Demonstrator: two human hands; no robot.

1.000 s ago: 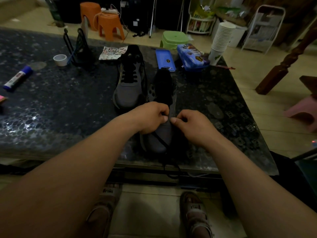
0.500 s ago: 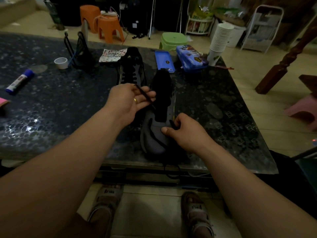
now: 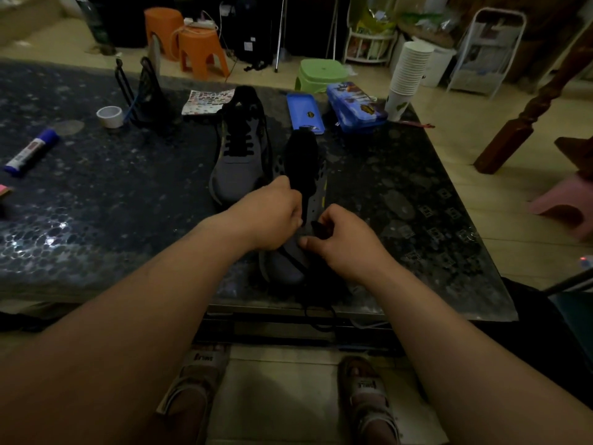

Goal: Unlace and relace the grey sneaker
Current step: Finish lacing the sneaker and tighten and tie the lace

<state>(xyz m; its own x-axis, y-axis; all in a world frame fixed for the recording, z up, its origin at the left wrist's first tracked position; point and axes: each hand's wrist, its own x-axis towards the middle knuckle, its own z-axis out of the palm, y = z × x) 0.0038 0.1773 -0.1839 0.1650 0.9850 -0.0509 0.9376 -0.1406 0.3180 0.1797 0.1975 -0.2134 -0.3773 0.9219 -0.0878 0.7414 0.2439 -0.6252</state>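
A grey sneaker [image 3: 285, 264] lies near the table's front edge, toe toward me, its black tongue [image 3: 301, 162] standing up. My left hand [image 3: 272, 216] is curled over the sneaker's left side at the eyelets and seems to pinch the black lace; the grip is hidden. My right hand [image 3: 343, 239] pinches a black lace end [image 3: 319, 228] at the right eyelets. More black lace [image 3: 317, 316] runs across the toe and hangs over the table edge. A second grey sneaker [image 3: 240, 155], laced, stands behind to the left.
The dark speckled table [image 3: 96, 203] carries a glue stick [image 3: 30, 152], a tape roll [image 3: 110, 116], a black wire holder [image 3: 144, 91], a sticker sheet [image 3: 205, 99], a blue lid [image 3: 305, 112] and blue case [image 3: 356, 106], and stacked paper cups [image 3: 406, 75]. Stools stand behind.
My left hand, which had pulled a lace strand up and left half a second ago, has come back down to the sneaker's eyelets beside my right hand.
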